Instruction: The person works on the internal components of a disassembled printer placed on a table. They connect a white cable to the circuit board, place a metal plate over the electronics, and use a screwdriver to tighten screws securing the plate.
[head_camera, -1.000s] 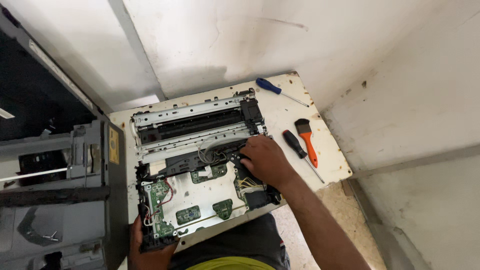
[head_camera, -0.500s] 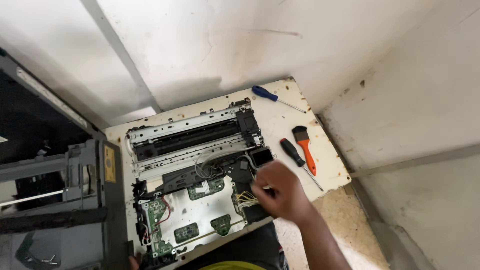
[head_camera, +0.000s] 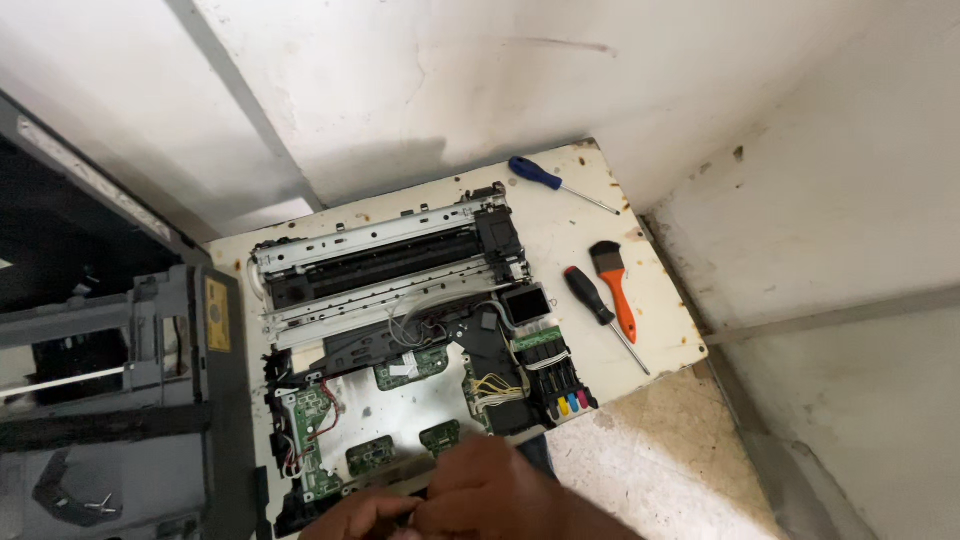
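An opened printer chassis (head_camera: 390, 290) lies on a white board (head_camera: 655, 340), with its metal rails, green circuit boards (head_camera: 410, 368) and a black ink block with coloured ports (head_camera: 560, 385) exposed. My right hand (head_camera: 500, 485) is at the chassis's near edge with its fingers curled, and its tips meet my left hand (head_camera: 360, 515). My left hand is mostly cut off by the frame's bottom edge. What the fingers pinch is hidden.
On the board's right part lie a blue-handled screwdriver (head_camera: 545, 178), a black-handled screwdriver (head_camera: 598, 303) and an orange-handled brush (head_camera: 614, 285). A grey machine housing (head_camera: 150, 400) stands close on the left. White walls rise behind and to the right, with speckled floor (head_camera: 660, 470) below.
My right hand has pulled back from the middle of the chassis to its near edge and joined my left hand. The view has shifted, so both hands sit lower in the frame.
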